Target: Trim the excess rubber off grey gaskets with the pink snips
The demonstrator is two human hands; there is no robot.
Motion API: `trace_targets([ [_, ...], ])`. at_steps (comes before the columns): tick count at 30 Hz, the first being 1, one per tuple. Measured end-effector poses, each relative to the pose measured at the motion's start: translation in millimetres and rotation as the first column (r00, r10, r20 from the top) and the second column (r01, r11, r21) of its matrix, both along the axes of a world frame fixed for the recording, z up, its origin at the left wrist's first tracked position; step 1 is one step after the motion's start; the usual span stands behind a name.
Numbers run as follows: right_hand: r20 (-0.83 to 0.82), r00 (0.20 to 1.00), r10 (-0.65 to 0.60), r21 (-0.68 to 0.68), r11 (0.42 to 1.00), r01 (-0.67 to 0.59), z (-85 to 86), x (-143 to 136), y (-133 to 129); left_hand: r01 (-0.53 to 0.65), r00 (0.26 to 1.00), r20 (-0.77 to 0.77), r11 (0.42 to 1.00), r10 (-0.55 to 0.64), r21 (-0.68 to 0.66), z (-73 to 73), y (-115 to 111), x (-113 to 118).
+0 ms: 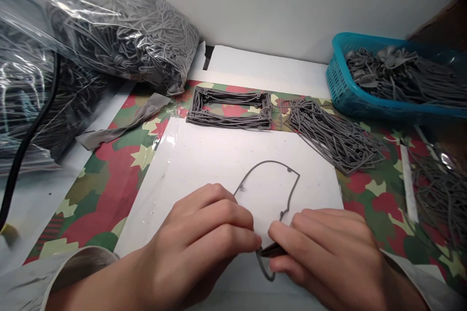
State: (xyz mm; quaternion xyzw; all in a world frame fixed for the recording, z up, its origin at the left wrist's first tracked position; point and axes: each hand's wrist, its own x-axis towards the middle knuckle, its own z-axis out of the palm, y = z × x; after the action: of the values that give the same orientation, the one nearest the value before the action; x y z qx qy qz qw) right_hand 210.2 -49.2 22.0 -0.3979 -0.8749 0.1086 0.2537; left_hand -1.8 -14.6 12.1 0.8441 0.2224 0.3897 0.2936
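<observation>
A thin grey rubber-like loop point(270, 161) with small tabs arches over the white sheet point(197, 155). My left hand point(215, 238) is closed, pinching the loop near its lower end. My right hand point(324, 248) is closed around a dark, narrow pointed tool point(272, 250), whose tip meets the loop beside my left fingertips. A short piece of the loop hangs below the fingers. Behind the sheet lies a neat rectangular stack of grey loops point(229, 121), and to its right a loose pile of similar loops point(332, 136).
Clear bags of grey strands point(146, 34) fill the left back, with a black cable point(32, 131) in front. A blue basket point(335, 73) of grey pieces stands at the back right. A translucent strip point(127, 126) lies on the patterned cloth point(109, 180). More strands point(445, 199) lie at right.
</observation>
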Motion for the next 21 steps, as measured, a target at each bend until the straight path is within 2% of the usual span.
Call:
trace_targets([
  [21,0.003,1.0,-0.015,0.026,1.0,0.015,-0.3,-2.3,0.3,-0.008,1.0,-0.001,1.0,0.008,-0.004,-0.7,-1.4,1.0],
])
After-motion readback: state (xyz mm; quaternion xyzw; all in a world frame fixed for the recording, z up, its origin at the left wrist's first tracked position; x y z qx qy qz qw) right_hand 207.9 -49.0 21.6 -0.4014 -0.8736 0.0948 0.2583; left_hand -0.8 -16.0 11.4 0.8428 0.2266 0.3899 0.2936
